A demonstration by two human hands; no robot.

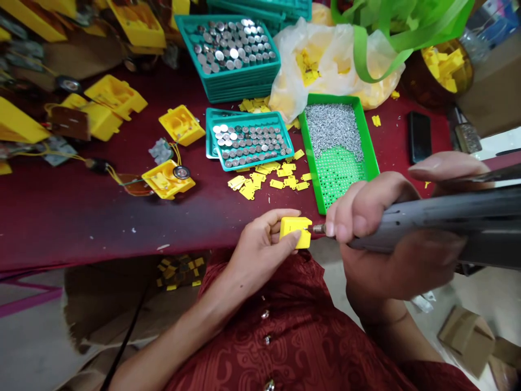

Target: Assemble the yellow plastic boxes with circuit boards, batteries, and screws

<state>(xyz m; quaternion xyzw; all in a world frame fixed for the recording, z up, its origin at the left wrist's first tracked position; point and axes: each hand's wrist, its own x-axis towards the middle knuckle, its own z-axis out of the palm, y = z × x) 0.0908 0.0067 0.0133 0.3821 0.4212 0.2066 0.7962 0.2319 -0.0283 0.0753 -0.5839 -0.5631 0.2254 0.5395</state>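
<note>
My left hand is closed around a small yellow plastic case, thumb pressed on its near face. From the right, my right hand wraps around a grey power screwdriver. The driver's bit points left at the notched end of the case. Whether the tip touches a screw there, I cannot tell. Just beyond my hands lies a green tray with a heap of small silver screws and others standing in its perforated part. Loose yellow plastic tabs are scattered to its left.
Teal trays of coin cells sit mid-table, with a taller stack behind. Opened yellow cases with wires and speakers spread over the left. A plastic bag, a phone and a bowl are at the right.
</note>
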